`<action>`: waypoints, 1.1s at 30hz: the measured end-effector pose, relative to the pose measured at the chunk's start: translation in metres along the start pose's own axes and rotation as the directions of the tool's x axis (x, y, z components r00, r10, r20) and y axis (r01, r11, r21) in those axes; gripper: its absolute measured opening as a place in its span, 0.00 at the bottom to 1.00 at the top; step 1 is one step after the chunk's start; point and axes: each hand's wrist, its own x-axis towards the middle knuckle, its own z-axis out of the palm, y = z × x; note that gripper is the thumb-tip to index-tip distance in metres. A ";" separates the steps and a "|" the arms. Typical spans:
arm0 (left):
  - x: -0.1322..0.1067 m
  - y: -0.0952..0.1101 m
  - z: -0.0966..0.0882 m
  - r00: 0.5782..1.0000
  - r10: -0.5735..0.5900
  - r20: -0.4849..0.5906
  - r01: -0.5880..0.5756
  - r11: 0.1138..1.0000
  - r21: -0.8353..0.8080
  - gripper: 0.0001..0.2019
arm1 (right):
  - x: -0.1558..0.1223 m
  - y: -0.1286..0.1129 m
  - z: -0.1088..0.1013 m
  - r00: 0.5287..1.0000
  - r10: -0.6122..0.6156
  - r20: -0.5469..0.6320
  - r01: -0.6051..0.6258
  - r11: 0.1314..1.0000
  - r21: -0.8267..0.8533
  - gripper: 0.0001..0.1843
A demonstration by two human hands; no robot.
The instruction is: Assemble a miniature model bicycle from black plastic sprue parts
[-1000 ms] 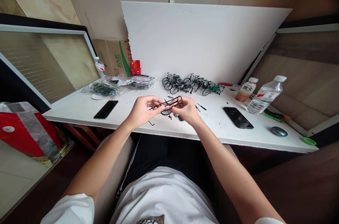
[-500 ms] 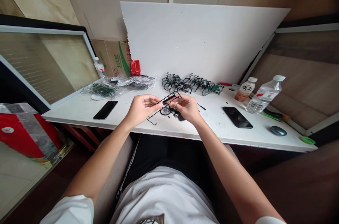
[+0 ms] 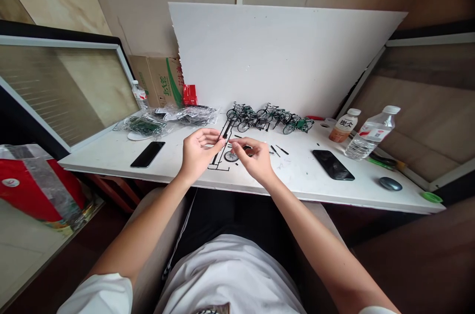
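Note:
My left hand (image 3: 201, 152) is closed, pinching a black plastic sprue (image 3: 222, 169) with thin rails between thumb and fingers. The sprue stands at a steep slant above the table. My right hand (image 3: 254, 157) is also closed, thumb and forefinger pinched at the sprue's right rail; the small spot they grip is mostly hidden. Under and between the hands lies a part-built model bicycle, its spoked wheel (image 3: 230, 156) showing. Two slim dark tools (image 3: 282, 149) lie just right of my right hand.
Several finished model bicycles (image 3: 267, 117) stand at the back of the white table (image 3: 111, 156). Bagged parts (image 3: 146, 126) and a phone (image 3: 148, 154) lie left. Another phone (image 3: 333, 164), bottles (image 3: 374, 131) and a dark oval object (image 3: 390, 183) are right. A white board (image 3: 289, 57) leans behind.
The sprue has swung from a diagonal slant to a steeper, nearly upright one. My right hand has shifted slightly left and lower, its fingertips now at the sprue's rail.

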 end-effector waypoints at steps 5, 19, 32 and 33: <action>-0.010 0.006 0.006 0.992 0.113 -0.062 -0.107 0.991 0.082 0.15 | -0.004 0.002 0.010 0.995 0.014 -0.096 -0.018 0.999 -0.045 0.22; -0.021 -0.004 0.013 0.876 0.478 0.062 -0.471 0.823 0.316 0.18 | -0.005 -0.008 0.011 0.978 0.192 -0.086 -0.176 0.970 0.166 0.26; -0.022 0.003 0.013 0.983 0.176 0.049 -0.181 0.973 0.142 0.28 | -0.005 -0.003 0.013 0.990 0.050 -0.132 -0.049 0.999 0.010 0.21; -0.021 0.004 0.013 0.987 0.148 0.055 -0.154 0.981 0.119 0.27 | -0.004 -0.002 0.012 0.991 0.046 -0.123 -0.045 0.999 0.008 0.21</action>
